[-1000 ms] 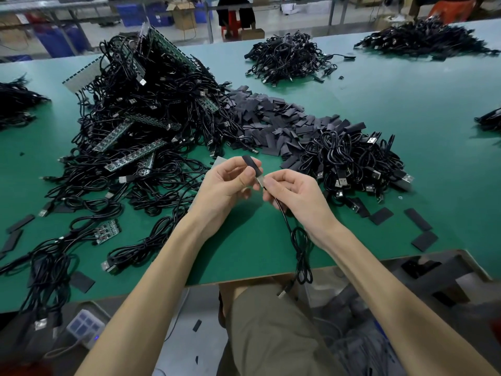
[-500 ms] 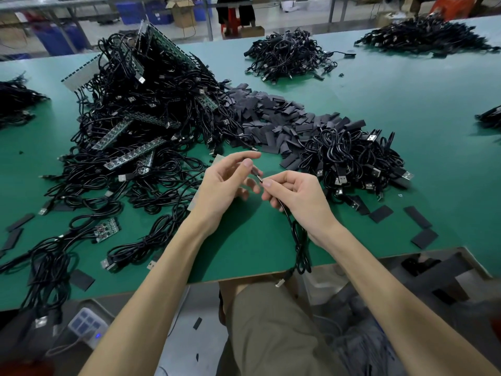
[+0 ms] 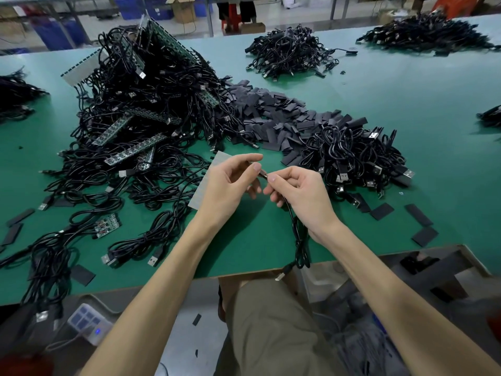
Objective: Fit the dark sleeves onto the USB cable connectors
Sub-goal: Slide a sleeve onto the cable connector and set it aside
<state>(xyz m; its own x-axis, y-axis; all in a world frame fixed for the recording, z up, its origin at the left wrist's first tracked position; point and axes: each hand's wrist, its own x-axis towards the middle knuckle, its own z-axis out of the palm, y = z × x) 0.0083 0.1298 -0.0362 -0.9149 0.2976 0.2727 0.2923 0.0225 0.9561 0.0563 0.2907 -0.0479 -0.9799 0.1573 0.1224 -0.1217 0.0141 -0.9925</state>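
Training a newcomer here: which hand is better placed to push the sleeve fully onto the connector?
Probably left. The left hand pinches the sleeve at the end of the cable, which the right hand grips and steadies.

Hands: two, left hand [image 3: 230,185] and right hand [image 3: 301,194], with one cable [image 3: 299,240] held between them
Cable heaps: six
- big heap [image 3: 141,104], upper left
- bundled heap [image 3: 349,156], right of centre
- top-centre heap [image 3: 290,52]
- top-right heap [image 3: 425,36]
- left-edge heap [image 3: 16,99]
- right-edge heap [image 3: 490,118], cut off by the frame
Sleeve pile [image 3: 271,112]: one, centre
Loose sleeves [image 3: 382,211]: three lower right; at least three more at lower left
Board strips [image 3: 160,118] in the big heap: at least five, others buried, no exact count
Small board [image 3: 107,226]: one, lower left
Power strip [image 3: 89,324]: one, bottom left
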